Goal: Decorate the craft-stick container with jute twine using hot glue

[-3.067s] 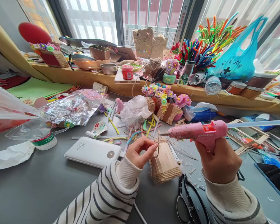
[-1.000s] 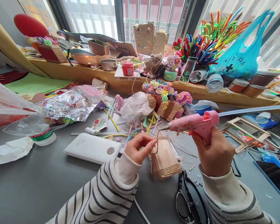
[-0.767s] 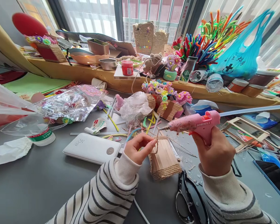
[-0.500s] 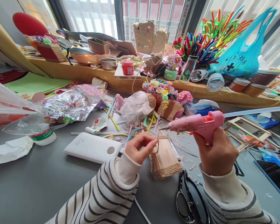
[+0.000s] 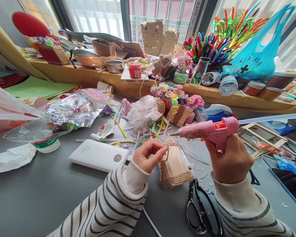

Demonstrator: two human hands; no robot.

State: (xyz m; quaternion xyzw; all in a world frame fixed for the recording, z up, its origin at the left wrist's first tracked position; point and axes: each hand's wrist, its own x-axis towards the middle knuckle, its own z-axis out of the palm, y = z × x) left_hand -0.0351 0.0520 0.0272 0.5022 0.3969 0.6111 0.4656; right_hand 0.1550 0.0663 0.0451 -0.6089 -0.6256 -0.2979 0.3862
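Note:
My left hand pinches a loop of jute twine against the top of a small basket of wooden craft sticks, which lies on the grey table and is bound with twine at both ends. My right hand grips a pink hot glue gun with a clear glue stick out its back. The gun's nozzle points left, just above the twine loop and the basket's top edge.
Black scissors lie at the front, right of the basket. A white power bank sits to the left with a white cable. Flower baskets, plastic wrap, pipe cleaners, a blue bag and jars crowd the wooden ledge.
Almost nothing has moved. The glue gun has drifted slightly right and up while its nozzle stays by the twine loop; my left hand keeps its pinch.

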